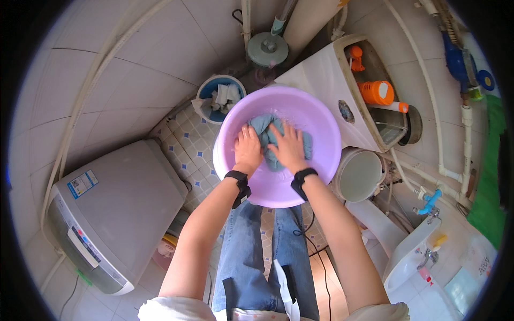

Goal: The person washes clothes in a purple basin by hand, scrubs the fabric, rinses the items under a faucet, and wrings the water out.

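Observation:
A lilac plastic basin (323, 124) sits before me with a little water in it. Bunched wet grey-blue cloth (275, 160) lies on its bottom. My left hand (247, 148) rests palm down at the cloth's left edge, fingers only slightly apart. Flat on the right part of the cloth is my right hand (290, 145), with its fingers spread. Neither hand is closed around the fabric. Part of the cloth is hidden under both hands. What holds the basin up is mostly hidden beneath it.
Beyond the basin stand a blue-lined waste bin (202, 86) and a mop (268, 49). An uncovered toilet tank (321, 68) and a white bucket (359, 176) are to the right. A grey washing machine (124, 196) is on the left, a washbasin (413, 248) lower right. A black cable (327, 277) hangs by my leg.

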A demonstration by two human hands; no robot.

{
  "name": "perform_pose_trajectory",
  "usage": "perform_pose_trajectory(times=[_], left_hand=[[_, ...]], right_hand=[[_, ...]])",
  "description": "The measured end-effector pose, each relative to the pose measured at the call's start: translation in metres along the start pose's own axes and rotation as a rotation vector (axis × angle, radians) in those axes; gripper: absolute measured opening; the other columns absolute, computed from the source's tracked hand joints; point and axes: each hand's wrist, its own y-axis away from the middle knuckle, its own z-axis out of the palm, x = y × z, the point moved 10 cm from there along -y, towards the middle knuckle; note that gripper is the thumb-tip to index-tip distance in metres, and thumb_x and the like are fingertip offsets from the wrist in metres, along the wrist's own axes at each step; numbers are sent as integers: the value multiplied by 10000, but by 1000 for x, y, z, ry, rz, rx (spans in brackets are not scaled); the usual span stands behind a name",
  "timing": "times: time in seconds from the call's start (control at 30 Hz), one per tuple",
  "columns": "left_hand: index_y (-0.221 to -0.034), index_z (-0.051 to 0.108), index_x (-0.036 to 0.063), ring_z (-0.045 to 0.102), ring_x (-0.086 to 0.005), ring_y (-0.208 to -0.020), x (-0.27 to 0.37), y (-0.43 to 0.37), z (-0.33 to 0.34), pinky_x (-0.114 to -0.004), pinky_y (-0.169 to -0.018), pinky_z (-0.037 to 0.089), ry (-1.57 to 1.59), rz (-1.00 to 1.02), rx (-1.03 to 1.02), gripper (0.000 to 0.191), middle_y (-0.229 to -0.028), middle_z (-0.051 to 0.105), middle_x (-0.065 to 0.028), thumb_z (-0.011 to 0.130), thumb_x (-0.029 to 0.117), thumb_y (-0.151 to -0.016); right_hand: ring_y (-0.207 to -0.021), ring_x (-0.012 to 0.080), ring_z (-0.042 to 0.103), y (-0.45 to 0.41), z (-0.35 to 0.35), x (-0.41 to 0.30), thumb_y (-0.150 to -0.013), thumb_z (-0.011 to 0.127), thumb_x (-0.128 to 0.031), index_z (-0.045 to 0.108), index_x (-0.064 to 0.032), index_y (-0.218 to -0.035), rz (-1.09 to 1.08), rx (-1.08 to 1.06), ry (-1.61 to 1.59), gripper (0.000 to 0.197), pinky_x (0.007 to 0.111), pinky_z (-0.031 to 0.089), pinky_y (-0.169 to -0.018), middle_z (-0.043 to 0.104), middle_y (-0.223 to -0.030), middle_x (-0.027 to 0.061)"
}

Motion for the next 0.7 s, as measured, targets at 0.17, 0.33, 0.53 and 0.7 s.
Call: perform_pose_trajectory(times=[0.17, 0.33, 0.53, 0.7], left_hand=[[-1231, 349, -29, 513, -330, -1001, 5, -13, 25, -402, -844, 439, -326, 44, 28, 605, -1264, 394, -192, 608, 105, -702], [-1032, 514, 5, 592, -353, -834, 3, -44, 17, -440, -740, 483, -15, -93, -203, 358, -1002, 583, -186, 578, 101, -693], [-1083, 529, 81, 564, -358, -915, 16, -23, -35, -470, -727, 451, 135, -67, -215, 454, -1001, 589, -190, 619, 80, -638], [-1377, 235, 166, 367, -340, -1172, 40, -4, -23, -511, -917, 324, -128, 142, -148, 903, -1342, 304, -145, 692, 87, -602]], right_hand=[[-1054, 282, 518, -28, 26, 37, -749, 649, -294, 447, -168, -1231, 82, -72, 219, 537, 425, 433, -796, 482, -1224, 146], [-797, 352, 610, -36, 19, 52, -705, 690, -216, 512, -102, -1136, 209, -98, -16, 481, 427, 481, -649, 615, -919, 163], [-907, 357, 555, -11, -44, 37, -659, 696, -145, 564, -80, -1051, 135, -29, -387, 419, 408, 451, -754, 577, -997, 163], [-1112, 312, 408, 20, -52, 47, -621, 689, -105, 477, -138, -1196, 115, 182, 27, 614, 461, 343, -909, 440, -1206, 110]])
